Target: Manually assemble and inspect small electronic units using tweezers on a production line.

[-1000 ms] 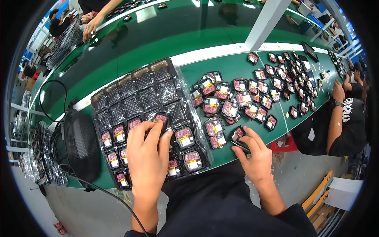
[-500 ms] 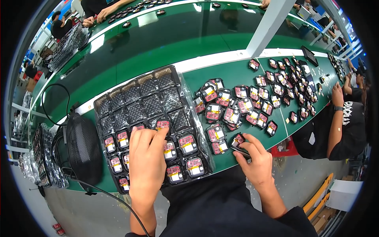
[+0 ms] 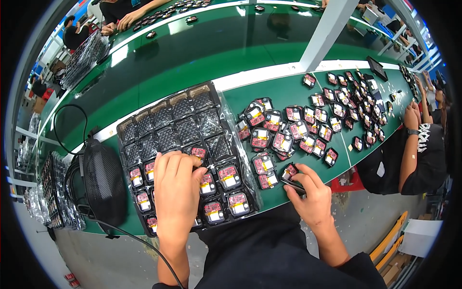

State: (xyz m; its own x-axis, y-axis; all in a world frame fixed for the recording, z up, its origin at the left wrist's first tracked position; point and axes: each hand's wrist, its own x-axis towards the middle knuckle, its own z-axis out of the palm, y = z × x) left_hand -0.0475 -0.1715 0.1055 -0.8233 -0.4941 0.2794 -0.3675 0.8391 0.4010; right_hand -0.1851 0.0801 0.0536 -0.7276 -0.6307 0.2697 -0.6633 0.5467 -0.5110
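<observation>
My left hand (image 3: 177, 192) is over the black plastic tray (image 3: 225, 126), thumb apart from the curved fingers, nothing visible between them. Just beyond its fingertips, a small black-cased module (image 3: 198, 153) with a red circuit board sits in a tray pocket. More such modules fill the nearer pockets, some hidden under the hand; the far pockets hold none. At the bench's front edge my right hand (image 3: 312, 195) is closed on another black-cased module (image 3: 289, 171), tilted between thumb and fingers. Below it, a slim dark piece (image 3: 294, 187) also lies in the grip; its kind is unclear.
Loose modules (image 3: 283, 141) lie piled right of the tray on the green bench (image 3: 231, 94). A black mesh pouch (image 3: 102, 180) with a cable stands left. A grey post (image 3: 329, 36) rises behind. A co-worker's arm (image 3: 409, 154) is at the right; other people work across the bench.
My left hand has let go of the module in the tray pocket and drawn slightly left and nearer to me. The right hand stays nearly in place with its module.
</observation>
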